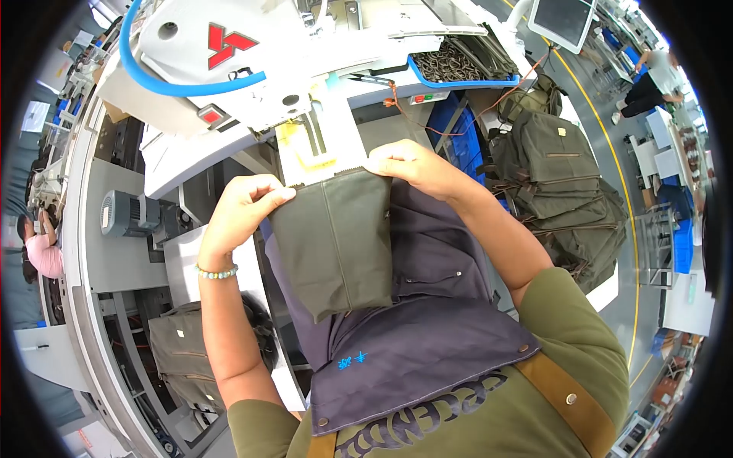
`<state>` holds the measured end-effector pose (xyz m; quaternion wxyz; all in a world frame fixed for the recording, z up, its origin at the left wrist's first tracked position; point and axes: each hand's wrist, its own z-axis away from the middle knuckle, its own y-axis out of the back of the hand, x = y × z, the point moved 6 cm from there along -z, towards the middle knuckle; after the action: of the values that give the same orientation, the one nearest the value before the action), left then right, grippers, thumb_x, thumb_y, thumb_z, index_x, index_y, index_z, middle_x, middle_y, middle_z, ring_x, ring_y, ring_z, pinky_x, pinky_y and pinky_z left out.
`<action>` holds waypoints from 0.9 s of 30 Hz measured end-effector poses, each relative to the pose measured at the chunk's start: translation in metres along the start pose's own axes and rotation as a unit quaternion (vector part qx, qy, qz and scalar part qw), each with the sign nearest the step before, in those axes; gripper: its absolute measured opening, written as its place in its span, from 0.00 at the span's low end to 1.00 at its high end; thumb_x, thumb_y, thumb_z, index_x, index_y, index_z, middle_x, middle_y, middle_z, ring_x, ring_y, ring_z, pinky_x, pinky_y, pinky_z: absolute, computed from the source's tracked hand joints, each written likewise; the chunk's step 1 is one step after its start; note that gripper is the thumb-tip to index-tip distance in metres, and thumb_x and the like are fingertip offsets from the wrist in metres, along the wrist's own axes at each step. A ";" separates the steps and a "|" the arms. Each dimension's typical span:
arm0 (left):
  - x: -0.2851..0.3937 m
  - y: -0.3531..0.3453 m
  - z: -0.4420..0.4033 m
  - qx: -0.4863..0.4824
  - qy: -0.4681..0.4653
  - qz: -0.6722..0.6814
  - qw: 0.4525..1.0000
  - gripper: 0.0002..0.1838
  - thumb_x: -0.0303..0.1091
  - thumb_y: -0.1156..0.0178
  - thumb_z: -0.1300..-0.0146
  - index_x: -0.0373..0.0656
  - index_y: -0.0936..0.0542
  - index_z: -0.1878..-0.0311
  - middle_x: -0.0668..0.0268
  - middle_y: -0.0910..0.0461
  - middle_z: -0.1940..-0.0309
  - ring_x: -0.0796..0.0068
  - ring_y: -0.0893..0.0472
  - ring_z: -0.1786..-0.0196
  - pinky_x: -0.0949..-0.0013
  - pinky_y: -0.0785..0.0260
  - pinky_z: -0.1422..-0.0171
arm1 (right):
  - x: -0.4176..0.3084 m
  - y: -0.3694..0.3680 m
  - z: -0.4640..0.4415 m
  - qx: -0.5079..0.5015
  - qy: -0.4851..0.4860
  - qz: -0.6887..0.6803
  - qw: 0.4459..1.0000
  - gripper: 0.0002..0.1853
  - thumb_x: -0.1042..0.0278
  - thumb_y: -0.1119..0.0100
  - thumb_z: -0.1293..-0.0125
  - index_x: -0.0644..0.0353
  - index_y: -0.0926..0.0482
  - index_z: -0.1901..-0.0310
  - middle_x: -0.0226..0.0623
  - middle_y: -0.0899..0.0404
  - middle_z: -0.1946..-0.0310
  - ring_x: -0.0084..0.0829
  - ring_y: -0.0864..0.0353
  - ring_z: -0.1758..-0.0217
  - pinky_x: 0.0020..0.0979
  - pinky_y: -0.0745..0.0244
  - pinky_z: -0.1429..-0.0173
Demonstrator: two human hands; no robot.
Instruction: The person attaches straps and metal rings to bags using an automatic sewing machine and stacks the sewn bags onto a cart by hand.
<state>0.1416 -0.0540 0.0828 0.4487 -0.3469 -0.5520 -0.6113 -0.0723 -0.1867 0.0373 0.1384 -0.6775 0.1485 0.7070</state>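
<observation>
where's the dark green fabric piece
Near the head view's centre, the dark green fabric piece is held between left hand and right hand, above the purple apron.

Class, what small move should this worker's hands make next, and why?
Probably ease the dark olive-green fabric piece slightly forward: the left hand and right hand grip its top corners, and its top edge lies at the near end of the white, flat machine plate.

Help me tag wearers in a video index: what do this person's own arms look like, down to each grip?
The left arm and right arm emerge from short olive-green sleeves. A bracelet of small round beads, mostly pale green, circles the left wrist; the right wrist shows none. The left grip and right grip wear no gloves.
</observation>
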 end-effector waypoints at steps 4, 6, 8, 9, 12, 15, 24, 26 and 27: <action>-0.018 0.004 -0.018 0.001 -0.009 0.042 0.999 0.14 0.35 0.35 0.31 0.40 0.21 0.73 0.82 0.33 0.78 0.91 0.39 0.72 0.78 0.48 0.69 | 0.011 0.009 -0.013 0.036 0.011 -0.059 0.998 0.13 0.63 0.42 0.27 0.61 0.25 0.68 0.20 0.30 0.71 0.17 0.36 0.63 0.24 0.38 0.55; -0.022 0.007 -0.023 0.006 -0.001 0.045 0.999 0.15 0.35 0.35 0.31 0.41 0.22 0.73 0.83 0.33 0.77 0.91 0.40 0.72 0.78 0.48 0.68 | 0.016 0.013 -0.020 0.043 0.015 -0.069 0.997 0.12 0.65 0.42 0.27 0.61 0.23 0.68 0.21 0.29 0.70 0.16 0.35 0.63 0.24 0.38 0.54; -0.025 0.009 -0.029 0.011 0.008 0.046 0.999 0.15 0.36 0.35 0.31 0.42 0.23 0.74 0.83 0.33 0.77 0.91 0.40 0.71 0.78 0.49 0.68 | 0.019 0.018 -0.027 0.070 0.023 -0.109 0.991 0.11 0.66 0.41 0.28 0.62 0.21 0.68 0.21 0.27 0.70 0.16 0.32 0.62 0.23 0.36 0.53; -0.027 0.012 -0.033 0.030 0.016 0.049 0.998 0.16 0.36 0.35 0.31 0.42 0.24 0.74 0.83 0.33 0.77 0.91 0.39 0.71 0.78 0.49 0.67 | 0.017 0.020 -0.032 0.072 0.025 -0.113 0.991 0.11 0.66 0.41 0.28 0.62 0.21 0.68 0.21 0.27 0.70 0.16 0.32 0.62 0.23 0.36 0.53; -0.028 0.019 -0.043 0.063 0.013 0.047 0.997 0.16 0.36 0.33 0.32 0.42 0.25 0.74 0.82 0.31 0.76 0.91 0.37 0.70 0.79 0.47 0.66 | 0.009 0.028 -0.049 0.068 0.018 -0.096 0.993 0.11 0.66 0.39 0.29 0.62 0.19 0.69 0.22 0.24 0.70 0.15 0.29 0.62 0.23 0.34 0.52; -0.032 0.025 -0.054 0.110 0.001 0.084 0.990 0.16 0.36 0.29 0.35 0.42 0.25 0.74 0.80 0.28 0.75 0.90 0.34 0.69 0.80 0.42 0.62 | 0.009 0.038 -0.064 0.097 0.013 -0.154 0.983 0.10 0.66 0.34 0.31 0.61 0.17 0.69 0.24 0.21 0.69 0.15 0.26 0.63 0.22 0.32 0.53; -0.051 0.031 -0.069 0.178 -0.001 0.160 0.971 0.21 0.32 0.27 0.37 0.34 0.19 0.44 0.66 0.15 0.53 0.80 0.19 0.52 0.76 0.29 0.43 | 0.031 0.049 -0.086 0.133 0.039 -0.172 0.975 0.09 0.66 0.33 0.34 0.64 0.14 0.66 0.24 0.19 0.70 0.13 0.28 0.66 0.20 0.35 0.60; -0.053 0.031 -0.069 0.182 0.012 0.159 0.970 0.19 0.29 0.29 0.36 0.36 0.19 0.43 0.66 0.15 0.50 0.75 0.18 0.48 0.72 0.29 0.38 | 0.040 0.053 -0.091 0.138 0.028 -0.144 0.980 0.09 0.66 0.34 0.35 0.61 0.16 0.70 0.19 0.25 0.74 0.12 0.34 0.70 0.21 0.41 0.65; -0.056 0.031 -0.069 0.184 0.012 0.179 0.966 0.20 0.28 0.30 0.36 0.36 0.19 0.42 0.65 0.15 0.50 0.75 0.18 0.46 0.71 0.29 0.37 | 0.040 0.052 -0.092 0.132 0.037 -0.149 0.979 0.09 0.67 0.35 0.36 0.59 0.18 0.72 0.17 0.30 0.76 0.12 0.38 0.71 0.22 0.44 0.67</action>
<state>0.1958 -0.1128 0.0319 0.6136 -0.3439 -0.5786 -0.4128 -0.0101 -0.2714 -0.0048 0.3247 -0.6934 0.1432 0.6271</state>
